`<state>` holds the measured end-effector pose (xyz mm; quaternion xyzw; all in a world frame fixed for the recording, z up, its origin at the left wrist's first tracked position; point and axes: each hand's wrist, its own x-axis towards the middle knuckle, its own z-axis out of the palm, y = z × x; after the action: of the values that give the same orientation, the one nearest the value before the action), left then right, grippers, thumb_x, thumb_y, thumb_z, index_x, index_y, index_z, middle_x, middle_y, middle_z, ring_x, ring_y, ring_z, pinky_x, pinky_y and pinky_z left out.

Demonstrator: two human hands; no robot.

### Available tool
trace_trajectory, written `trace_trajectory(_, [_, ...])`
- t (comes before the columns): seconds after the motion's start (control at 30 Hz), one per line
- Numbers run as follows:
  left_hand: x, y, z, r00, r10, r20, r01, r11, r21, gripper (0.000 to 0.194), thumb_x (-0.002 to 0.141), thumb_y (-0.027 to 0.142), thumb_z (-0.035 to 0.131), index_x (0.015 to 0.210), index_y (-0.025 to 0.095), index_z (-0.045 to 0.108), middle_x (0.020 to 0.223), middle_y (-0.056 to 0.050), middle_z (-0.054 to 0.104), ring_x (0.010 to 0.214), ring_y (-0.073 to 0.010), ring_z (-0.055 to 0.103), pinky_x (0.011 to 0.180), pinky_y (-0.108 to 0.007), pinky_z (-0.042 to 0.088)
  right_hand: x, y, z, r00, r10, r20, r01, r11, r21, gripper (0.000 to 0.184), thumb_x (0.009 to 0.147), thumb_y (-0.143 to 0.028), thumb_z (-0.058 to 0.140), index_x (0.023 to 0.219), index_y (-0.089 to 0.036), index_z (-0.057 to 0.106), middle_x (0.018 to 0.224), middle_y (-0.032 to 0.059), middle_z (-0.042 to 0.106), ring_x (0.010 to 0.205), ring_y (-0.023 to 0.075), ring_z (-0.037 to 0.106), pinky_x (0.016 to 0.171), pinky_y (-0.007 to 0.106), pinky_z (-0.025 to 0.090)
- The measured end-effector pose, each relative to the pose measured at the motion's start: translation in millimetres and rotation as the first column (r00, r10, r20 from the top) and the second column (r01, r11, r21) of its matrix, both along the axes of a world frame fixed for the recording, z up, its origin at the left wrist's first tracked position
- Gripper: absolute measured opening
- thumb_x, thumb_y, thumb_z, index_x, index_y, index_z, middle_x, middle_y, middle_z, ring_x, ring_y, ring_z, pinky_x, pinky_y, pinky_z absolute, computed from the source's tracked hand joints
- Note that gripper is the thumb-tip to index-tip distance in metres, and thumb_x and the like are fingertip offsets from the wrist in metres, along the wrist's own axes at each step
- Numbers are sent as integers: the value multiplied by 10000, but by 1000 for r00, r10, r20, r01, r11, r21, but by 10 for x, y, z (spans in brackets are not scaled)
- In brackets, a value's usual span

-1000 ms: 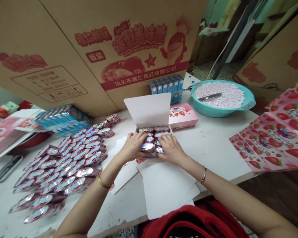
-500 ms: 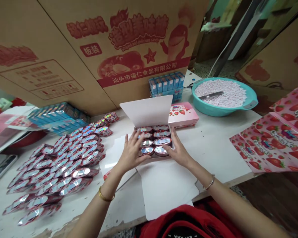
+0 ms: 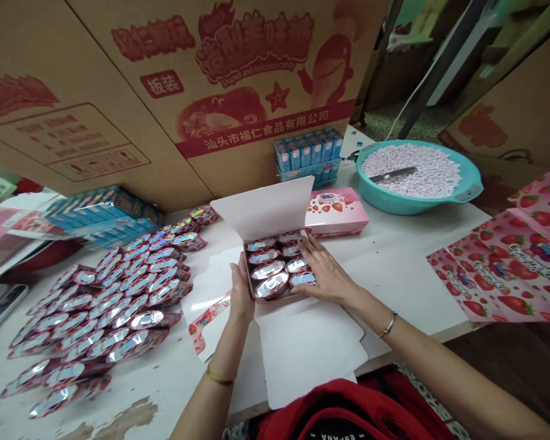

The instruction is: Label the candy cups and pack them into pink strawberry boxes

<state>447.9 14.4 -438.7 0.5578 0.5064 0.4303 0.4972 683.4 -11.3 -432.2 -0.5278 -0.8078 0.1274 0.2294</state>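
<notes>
A small white-walled box [image 3: 273, 208] stands in front of me with its lid raised at the back. Inside it, several oval packs with shiny silver tops [image 3: 271, 285] sit in two columns. My left hand [image 3: 241, 296] lies along the box's left wall, fingers straight and touching it. Across the right-hand column and right wall rests my right hand [image 3: 326, 274], palm down with fingers stretched out, covering parts of some packs. A white front flap [image 3: 309, 354] spreads from the box toward my red clothing.
Many silver-topped packs [image 3: 119, 305] crowd the table's left. Behind the box are a pink strawberry box [image 3: 337, 214] and blue packs [image 3: 308, 157]. A teal basin [image 3: 394, 198] holds small pale candies and a metal tool. Strawberry-printed sheets [image 3: 499, 269] lie right; large cartons [image 3: 238, 122] stand behind.
My left hand has moved off the packs to the box's left wall. My right hand has shifted from the right wall onto the right column. The box has turned slightly.
</notes>
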Motion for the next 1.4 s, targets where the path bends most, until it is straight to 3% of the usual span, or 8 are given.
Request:
trace_trajectory(0.27, [24,259,-6,923,264,279,-194,947,-255,905,743,437,756,1514,352,289,1576,-37,362,1317,-275,516,1016,-372,501,-33,25,-38,1000,-2,-29,2,1000,5,1120,763,-824,513,1570,-121,185,1638,189,147,1527,322,68,1219,532,224])
trace_trajectory(0.43, [-193,462,-21,964,4,267,8,999,-44,682,712,343,765,1342,314,504,1358,-62,579,1157,-238,613,958,-376,519,-60,13,19,987,-18,-161,9,998,-56,1164,686,-839,591,1534,-98,299,1619,217,196,1513,372,116,1214,576,200])
trace_trajectory(0.53, [-424,655,86,989,-138,-50,145,969,200,310,787,389,683,1046,220,653,1196,-87,665,1154,-247,607,1023,-433,465,-88,-1,71,883,-20,-470,-68,983,-168,971,723,-750,650,1460,-154,444,1547,191,387,1468,383,271,1189,595,249])
trace_trajectory(0.77, [-680,930,670,379,-195,-905,738,653,168,445,872,101,394,1165,282,676,1275,-57,671,1341,-246,491,1181,-625,158,272,259,316,614,-209,-761,-64,948,-313,607,938,-630,398,1350,-200,516,1255,134,664,1147,270,638,1016,499,490])
trace_trajectory(0.93, [-488,841,825,189,-128,-974,818,569,84,411,896,118,366,1099,211,712,1322,-87,640,1376,-277,459,1193,-547,254,341,248,403,942,103,-319,-184,954,-235,863,744,-709,658,1463,-285,442,1567,112,379,1451,346,321,1199,566,194])
trace_trajectory(1.1, [-173,441,690,219,-98,-971,697,712,86,615,917,547,477,1369,132,531,1513,-191,432,1376,-336,453,1129,-483,391,77,46,193,973,191,127,-182,980,-77,987,706,-659,742,1517,-237,370,1605,157,278,1492,382,205,1198,620,112])
trace_trajectory(1.2, [46,119,546,178,-32,-983,724,681,109,1012,736,687,659,1515,129,333,1570,-226,311,1449,-433,285,1155,-562,313,25,30,86,981,138,137,-145,988,47,912,758,-545,763,1515,-223,372,1584,167,323,1478,362,260,1201,584,182])
trace_trajectory(1.4, [159,10,640,153,-62,-986,690,722,62,794,830,557,642,1496,202,395,1571,-171,333,1448,-371,323,1126,-481,386,242,-76,-40,945,167,-281,-147,985,91,1032,815,-484,719,1587,-228,84,1634,145,203,1514,296,175,1215,531,218])
